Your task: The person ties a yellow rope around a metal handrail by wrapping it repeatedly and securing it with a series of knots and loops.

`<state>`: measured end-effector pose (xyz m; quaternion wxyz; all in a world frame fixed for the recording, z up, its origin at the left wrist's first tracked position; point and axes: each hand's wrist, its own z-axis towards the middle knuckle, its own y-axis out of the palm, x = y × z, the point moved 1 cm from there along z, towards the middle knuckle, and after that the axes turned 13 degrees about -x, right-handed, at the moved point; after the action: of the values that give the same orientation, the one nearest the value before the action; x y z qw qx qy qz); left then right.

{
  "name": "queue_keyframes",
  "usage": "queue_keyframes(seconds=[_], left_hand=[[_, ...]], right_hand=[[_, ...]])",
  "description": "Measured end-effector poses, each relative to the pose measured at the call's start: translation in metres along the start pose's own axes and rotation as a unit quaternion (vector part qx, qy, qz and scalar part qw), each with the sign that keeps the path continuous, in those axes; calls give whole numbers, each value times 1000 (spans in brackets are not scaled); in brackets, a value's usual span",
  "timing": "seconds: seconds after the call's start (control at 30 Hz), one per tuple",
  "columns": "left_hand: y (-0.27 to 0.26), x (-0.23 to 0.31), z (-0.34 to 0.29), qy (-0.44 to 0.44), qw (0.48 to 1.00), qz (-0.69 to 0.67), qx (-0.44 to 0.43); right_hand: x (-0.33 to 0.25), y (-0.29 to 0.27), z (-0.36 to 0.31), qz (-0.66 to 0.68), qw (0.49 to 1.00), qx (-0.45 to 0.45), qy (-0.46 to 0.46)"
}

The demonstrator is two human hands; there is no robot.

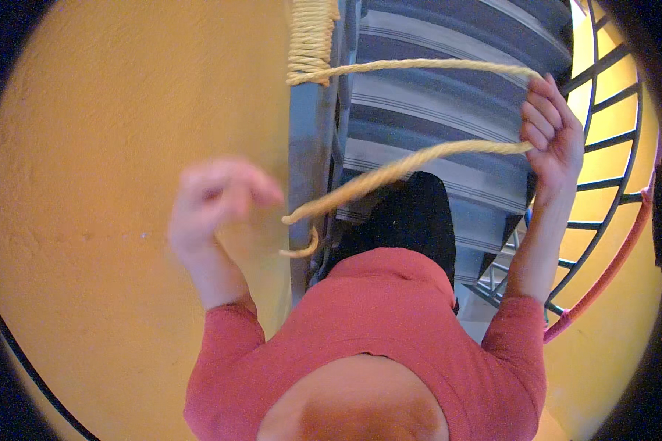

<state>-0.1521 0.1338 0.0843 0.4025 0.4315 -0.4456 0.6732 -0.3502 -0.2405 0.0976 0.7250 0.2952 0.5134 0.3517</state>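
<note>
A pale yellow rope is wound in tight, close turns around the upper part of a blue-grey handrail. From the lowest turn one strand stretches right to my right hand, whose fingers are closed around it. A second strand leaves that hand and slants back down to the rail's left edge. Just below, a short curved piece of rope shows over the rail. My left hand is raised in front of the wall, left of the rail and apart from the visible rope. Motion smears its bent fingers.
Grey striped stairs curve beyond the rail. A yellow wall stands close on the left. At the right runs a dark metal railing with a red-wrapped handrail. A dark cable crosses the lower left.
</note>
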Motion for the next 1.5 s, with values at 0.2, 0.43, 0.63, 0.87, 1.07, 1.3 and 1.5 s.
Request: queue_keyframes(seconds=[0.2,0.43,0.63,0.87,1.07,1.3,1.5], left_hand=[[-35,-138,76,-156,986,10,64],[-6,-169,131,-35,948,-283,-139],[-8,-210,132,-11,886,-398,-239],[-16,-194,123,-107,980,-167,37],[-85,-189,77,-109,989,98,20],[-72,-71,25,-24,979,18,204],[-17,26,-5,-52,951,35,302]], right_hand=[[35,-91,-49,-338,892,301,-6],[109,-220,17,-489,768,397,116],[121,-244,-1,-620,677,329,222],[43,-254,-65,-590,658,434,176],[0,-226,-68,-726,612,299,95],[173,-18,41,-376,910,-47,168],[240,35,137,51,988,47,136]])
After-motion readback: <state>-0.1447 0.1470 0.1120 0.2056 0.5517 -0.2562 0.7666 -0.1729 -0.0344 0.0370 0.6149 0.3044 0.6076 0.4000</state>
